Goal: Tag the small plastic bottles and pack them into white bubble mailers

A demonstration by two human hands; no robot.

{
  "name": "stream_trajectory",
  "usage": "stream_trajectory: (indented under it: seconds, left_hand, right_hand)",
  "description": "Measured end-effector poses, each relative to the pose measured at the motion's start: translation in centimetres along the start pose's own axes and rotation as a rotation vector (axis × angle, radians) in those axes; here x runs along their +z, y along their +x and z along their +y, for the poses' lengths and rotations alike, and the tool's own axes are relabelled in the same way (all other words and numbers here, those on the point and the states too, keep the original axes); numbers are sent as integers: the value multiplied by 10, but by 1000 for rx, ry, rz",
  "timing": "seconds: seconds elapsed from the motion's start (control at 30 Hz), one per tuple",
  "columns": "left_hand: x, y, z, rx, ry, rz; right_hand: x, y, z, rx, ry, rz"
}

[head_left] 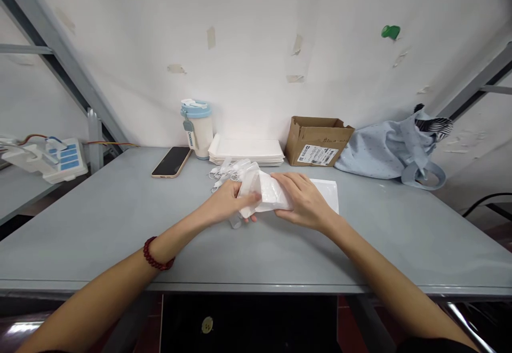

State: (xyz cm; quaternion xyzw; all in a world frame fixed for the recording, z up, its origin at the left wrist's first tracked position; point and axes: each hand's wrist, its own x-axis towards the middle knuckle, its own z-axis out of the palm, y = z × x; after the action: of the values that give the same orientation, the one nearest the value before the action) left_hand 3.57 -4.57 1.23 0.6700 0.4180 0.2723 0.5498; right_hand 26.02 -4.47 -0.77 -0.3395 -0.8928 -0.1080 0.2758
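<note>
Even, fairly bright light is falling from overhead, leaving only soft shadows on the grey bench [160, 251] and small glints on the clear plastic [276, 193]. Wide-angle distortion is stretching both arms toward the lower corners, the upper right corner is darkening, and fine print on the box [294, 139] is blurring.
</note>
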Motion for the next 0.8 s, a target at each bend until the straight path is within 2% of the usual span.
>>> stream_trajectory:
  seconds: [0.1, 0.2, 0.3, 0.37, 0.47, 0.63, 0.8]
  left_hand:
    - [-12, 4, 0, 86, 76, 155]
    - [-27, 10, -7, 184, 193, 410]
    - [-40, 17, -19, 282, 471, 611]
    - [-44, 20, -25, 311, 649, 614]
    - [-44, 23, -32, 295, 763, 544]
    - [-38, 24, -33, 257, 784, 526]
    - [-40, 23, -29, 266, 711, 479]
  right_hand:
    - [-5, -2, 9, 8, -2, 1]
    - [-13, -2, 17, 62, 6, -37]
    - [-21, -1, 20, 148, 39, -106]
    - [-24, -1, 22, 198, 78, -147]
    - [-25, -1, 23, 242, 136, -182]
    - [-23, -1, 25, 279, 159, -181]
    - [-21, -1, 28, 299, 138, -190]
